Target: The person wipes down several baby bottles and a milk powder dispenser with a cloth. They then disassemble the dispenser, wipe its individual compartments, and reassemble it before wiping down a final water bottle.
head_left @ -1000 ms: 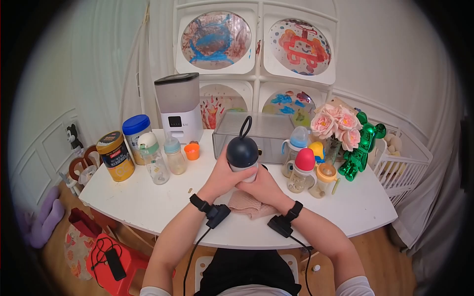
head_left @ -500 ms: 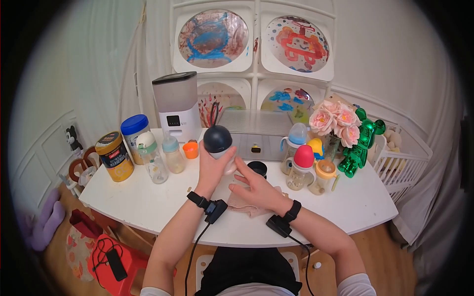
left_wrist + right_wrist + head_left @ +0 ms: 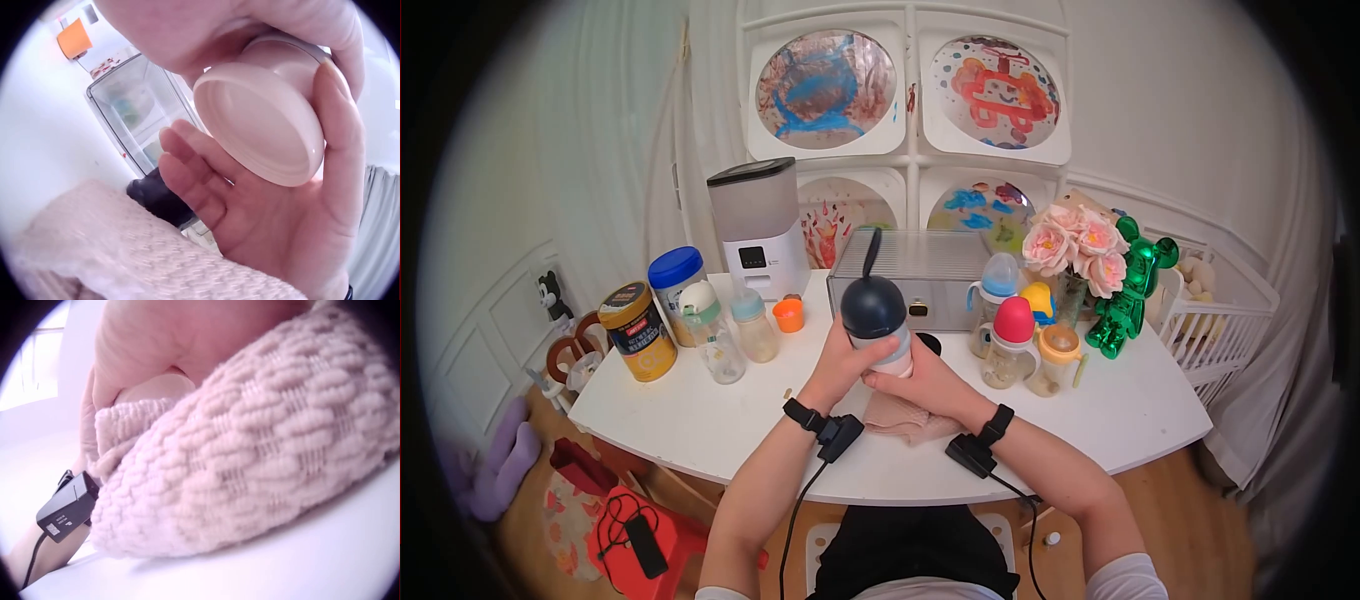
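Above the table, at twelve o'clock from the pink cloth, the dark-topped bottle seemed better steadied: the left hand gripped its body, and the right hand, fingers apart a moment earlier, had wrapped its lower end.

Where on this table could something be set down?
Front left, between the gold tin and left forearm, and front right, between the right forearm and right table edge. Crowded: behind the gold tin, around the pink-capped bottle and flowers, and at the cloth.
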Demonstrator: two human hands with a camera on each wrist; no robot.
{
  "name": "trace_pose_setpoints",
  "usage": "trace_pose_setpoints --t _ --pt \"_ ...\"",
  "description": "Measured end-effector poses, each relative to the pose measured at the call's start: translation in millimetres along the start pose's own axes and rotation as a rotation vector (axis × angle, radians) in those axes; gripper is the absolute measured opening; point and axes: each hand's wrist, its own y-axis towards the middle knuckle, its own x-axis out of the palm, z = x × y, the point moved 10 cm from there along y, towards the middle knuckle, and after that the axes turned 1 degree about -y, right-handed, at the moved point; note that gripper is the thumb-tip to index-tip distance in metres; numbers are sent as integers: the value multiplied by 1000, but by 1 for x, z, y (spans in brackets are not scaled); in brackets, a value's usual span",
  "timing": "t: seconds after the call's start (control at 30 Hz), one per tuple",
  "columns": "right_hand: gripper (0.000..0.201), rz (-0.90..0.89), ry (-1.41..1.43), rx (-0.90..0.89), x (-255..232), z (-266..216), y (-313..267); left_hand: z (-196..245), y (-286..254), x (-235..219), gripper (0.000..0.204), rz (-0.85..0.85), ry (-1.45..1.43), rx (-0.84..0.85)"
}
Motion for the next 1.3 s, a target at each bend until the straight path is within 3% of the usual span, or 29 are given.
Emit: trace_pose_setpoints --t 0.03,0.1,0.2,0.23,0.3,0.37,0.43,0.53,0.6,0.7,0.83,1.1,1.2,1.3 --pt "99 1 2 -1 1 -3 -2 -1 0 1 65 -1 2 -1" --pt "78 61 -241 26 -6 -5 -4 1 0 1 70 39 76 20" --pt "92 43 -342 54 -7 -2 -3 13 -1 1 72 163 128 38" --pt "92 42 -342 56 -6 -2 -4 11 0 -1 72 165 127 37" --pt "88 2 -107 54 1 -1 -5 10 0 -23 69 345 205 77" --pt "89 12 31 52 6 8 -3 3 3 -35 64 341 166 72" --pt "90 25 170 46 4 14 -2 -10 3 -38 60 330 -52 -10" --pt "99 11 91 22 4 14 0 1 -1 -23 52 240 -133 11" --pt "101 57 -172 -65 1 7 -2 5 -1 -13 51 173 -192 12" --pt "100 51 -181 -107 2 -4 -4 13 -1 -6 57 138 -143 102" --pt "99 63 -260 -84 1 -13 -6 2 0 -23 64 255 -238 63" --pt "94 66 -401 -81 6 -9 -5 -6 -7 -31 51 404 -222 -21" --pt "93 22 -499 15 10 -9 -2 -8 -7 -36 49 446 -198 -17" --pt "89 -9 -536 -12 11 -10 7 -5 -8 -43 46 501 -135 15"
